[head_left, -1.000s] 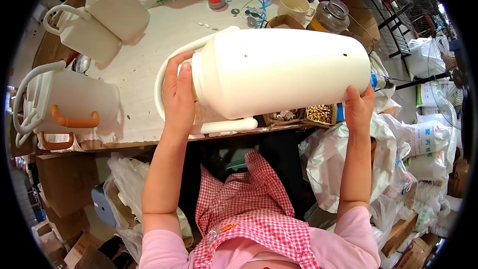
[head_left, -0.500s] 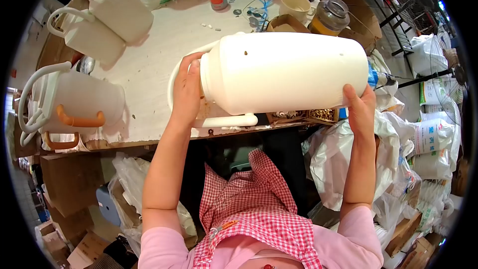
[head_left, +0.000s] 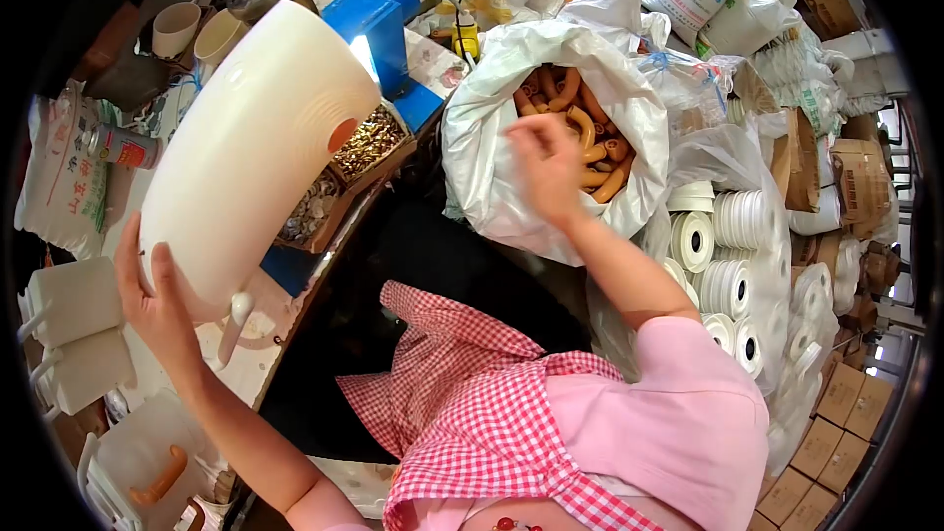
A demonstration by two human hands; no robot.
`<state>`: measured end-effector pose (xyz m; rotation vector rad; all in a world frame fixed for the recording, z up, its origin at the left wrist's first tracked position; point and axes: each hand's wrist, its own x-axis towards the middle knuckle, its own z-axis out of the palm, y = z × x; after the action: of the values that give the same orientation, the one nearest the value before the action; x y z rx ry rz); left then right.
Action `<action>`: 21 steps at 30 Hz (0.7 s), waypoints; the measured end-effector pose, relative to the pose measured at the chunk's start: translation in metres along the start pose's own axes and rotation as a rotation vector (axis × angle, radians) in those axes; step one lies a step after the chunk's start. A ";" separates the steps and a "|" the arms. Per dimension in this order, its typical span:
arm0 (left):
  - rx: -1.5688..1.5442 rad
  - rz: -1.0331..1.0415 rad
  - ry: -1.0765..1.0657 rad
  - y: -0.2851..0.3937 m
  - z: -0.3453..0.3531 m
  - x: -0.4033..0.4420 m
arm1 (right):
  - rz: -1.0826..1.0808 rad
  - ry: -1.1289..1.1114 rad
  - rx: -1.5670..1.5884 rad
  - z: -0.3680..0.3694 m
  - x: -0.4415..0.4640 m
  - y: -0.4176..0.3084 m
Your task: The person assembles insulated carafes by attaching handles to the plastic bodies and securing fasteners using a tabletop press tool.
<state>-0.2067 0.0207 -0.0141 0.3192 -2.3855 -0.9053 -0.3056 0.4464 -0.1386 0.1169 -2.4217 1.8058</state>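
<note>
A large cream-white plastic jug body [head_left: 251,128] lies tilted across the table's edge, its wide end up and to the right. My left hand [head_left: 157,300] grips its lower end, thumb and fingers spread around the side. A round orange spot [head_left: 341,135] shows near the wide end. A white handle end [head_left: 236,324] sticks out below the jug. My right hand [head_left: 546,172], blurred by motion, is over the white sack [head_left: 482,147]; its fingers look loosely apart and nothing shows in them. Curved orange handles [head_left: 590,133] fill the sack.
Behind the jug stands a blue machine [head_left: 369,34]. Boxes of brass-coloured screws [head_left: 369,143] and small metal pieces [head_left: 313,211] sit at the table edge. White jugs [head_left: 147,452] stand at the lower left. Stacked white rings [head_left: 733,285] are at right.
My right hand has let go of the jug's wide end and moved right to the sack. My left hand keeps the jug, now tilted wide end up. The view has turned right.
</note>
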 end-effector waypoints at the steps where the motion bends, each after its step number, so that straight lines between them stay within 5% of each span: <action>1: 0.000 -0.006 -0.015 -0.001 -0.001 0.001 | -0.059 0.128 -0.211 -0.030 0.009 0.018; 3: -0.014 -0.026 -0.031 0.000 -0.001 0.003 | -0.123 0.084 -0.949 -0.083 0.030 0.030; 4: -0.032 -0.050 -0.017 -0.001 -0.001 0.003 | 0.059 -0.064 -1.249 -0.094 0.041 0.037; 6: -0.046 -0.048 -0.015 -0.005 0.004 0.002 | -0.022 -0.149 -1.592 -0.095 0.048 0.076; 10: -0.019 -0.055 0.021 0.005 0.004 0.002 | 0.045 -0.066 -1.378 -0.087 0.059 0.089; 12: -0.003 -0.079 0.028 0.007 0.001 -0.002 | -0.079 -0.003 -0.724 -0.099 0.054 0.080; 13: 0.001 -0.074 0.017 0.005 0.001 -0.002 | 0.022 0.037 -0.601 -0.097 0.049 0.063; 14: 0.002 -0.062 -0.001 0.005 0.002 0.001 | 0.026 0.043 -0.613 -0.095 0.046 0.043; 17: -0.012 -0.047 -0.002 -0.003 0.002 0.002 | -0.475 0.144 -0.814 -0.092 0.040 0.002; 21: -0.005 -0.061 0.018 0.002 0.003 0.002 | -0.648 0.224 -0.951 -0.089 0.046 -0.023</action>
<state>-0.2100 0.0235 -0.0138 0.3981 -2.3684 -0.9324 -0.3434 0.5255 -0.0854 0.4879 -2.3910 0.3235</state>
